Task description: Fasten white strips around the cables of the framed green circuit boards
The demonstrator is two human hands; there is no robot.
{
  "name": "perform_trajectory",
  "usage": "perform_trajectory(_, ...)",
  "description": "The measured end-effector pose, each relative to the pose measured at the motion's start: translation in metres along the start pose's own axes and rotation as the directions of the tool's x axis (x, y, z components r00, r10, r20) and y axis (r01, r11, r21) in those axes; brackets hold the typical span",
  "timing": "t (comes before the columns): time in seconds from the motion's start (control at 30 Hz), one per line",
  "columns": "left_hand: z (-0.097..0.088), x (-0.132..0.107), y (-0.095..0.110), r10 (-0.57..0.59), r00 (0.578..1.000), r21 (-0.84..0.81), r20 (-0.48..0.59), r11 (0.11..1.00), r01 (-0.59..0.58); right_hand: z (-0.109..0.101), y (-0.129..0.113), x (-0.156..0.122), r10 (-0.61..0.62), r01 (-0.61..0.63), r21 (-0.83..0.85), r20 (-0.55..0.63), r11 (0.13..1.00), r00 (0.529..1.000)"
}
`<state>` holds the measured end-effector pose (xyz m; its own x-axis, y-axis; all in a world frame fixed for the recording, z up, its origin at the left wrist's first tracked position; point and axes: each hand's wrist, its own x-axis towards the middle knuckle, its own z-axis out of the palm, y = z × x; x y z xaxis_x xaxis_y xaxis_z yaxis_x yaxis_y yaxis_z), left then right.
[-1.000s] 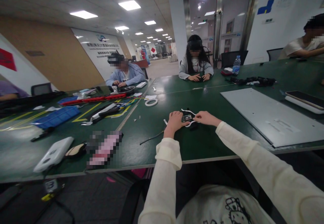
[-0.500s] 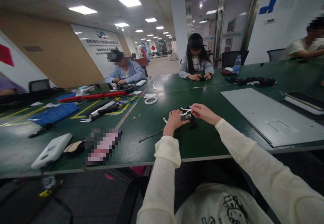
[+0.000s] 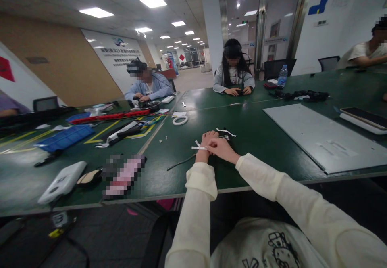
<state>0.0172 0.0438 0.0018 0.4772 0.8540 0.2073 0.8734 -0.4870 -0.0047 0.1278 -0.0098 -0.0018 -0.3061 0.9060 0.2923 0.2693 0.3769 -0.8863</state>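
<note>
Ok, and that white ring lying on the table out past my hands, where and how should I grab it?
Probably best to take the white ring by its near rim, coming from your side: a fingertip inside the hole, thumb outside. It lies flat with its centre open, and a piece of white paper lies at its far edge, so the near side looks freer.

Both cream-sleeved forearms (image 3: pixel 198 215) cross the near edge of the bench (image 3: pixel 272 151). The left hand (image 3: pixel 207 137) lies palm down, fingers pointing away from that edge, its wrist bare above a bunched cuff. The right hand (image 3: pixel 223 148) angles leftward across it, fingers (image 3: pixel 211 144) pinched together over the left hand's back.
</note>
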Motion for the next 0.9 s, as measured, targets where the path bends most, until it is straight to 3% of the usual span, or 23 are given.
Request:
perform_trajectory(0.13, 0.003, 0.003, -0.001, 0.004, 1.0, 0.006, 0.024, 1.0, -0.004, -0.002, 0.0, -0.003, -0.048, 0.036, -0.287, -0.034, 0.957, 0.998)
perform_trajectory(0.33, 0.004, -0.001, 0.0, 0.016, 1.0, 0.003, 0.016, 1.0, -0.016, -0.021, -0.007, -0.008, 0.036, -0.067, -0.467, -0.074, 0.882, 0.997)
perform_trajectory(0.43, 0.002, 0.0, 0.003, 0.008, 1.0, 0.03, -0.007, 1.0, -0.008, -0.06, 0.006, -0.007, 0.035, -0.077, -0.435, -0.105, 0.897, 0.994)
perform_trajectory(0.5, 0.001, 0.001, 0.005, 0.012, 1.0, 0.049, -0.015, 0.999, -0.011, -0.098, 0.025, -0.007, 0.045, -0.114, -0.435, -0.165, 0.893, 0.985)
perform_trajectory(0.57, -0.001, 0.002, 0.005, 0.017, 1.0, 0.059, -0.018, 0.998, -0.016, -0.142, 0.052, -0.009, 0.069, -0.197, -0.525, -0.253, 0.828, 0.965)
perform_trajectory(0.63, -0.003, 0.002, 0.004, 0.015, 1.0, 0.06, -0.016, 0.998, -0.014, -0.185, 0.082, -0.016, 0.151, -0.361, -0.609, -0.369, 0.706, 0.917)
perform_trajectory(0.7, -0.005, 0.003, 0.002, 0.011, 1.0, 0.057, -0.017, 0.998, -0.01, -0.22, 0.111, -0.028, 0.256, -0.561, -0.616, -0.515, 0.553, 0.818)
perform_trajectory(0.73, -0.005, 0.004, 0.002, 0.01, 1.0, 0.056, -0.018, 0.998, -0.009, -0.234, 0.124, -0.035, 0.279, -0.607, -0.599, -0.553, 0.521, 0.785)
perform_trajectory(0.8, -0.007, 0.005, 0.001, 0.012, 1.0, 0.057, -0.019, 0.998, -0.011, -0.253, 0.144, -0.048, 0.301, -0.686, -0.564, -0.627, 0.461, 0.718)
perform_trajectory(0.9, -0.007, 0.006, 0.003, 0.012, 1.0, 0.06, -0.027, 0.998, -0.011, -0.266, 0.161, -0.059, 0.317, -0.711, -0.562, -0.644, 0.422, 0.697)
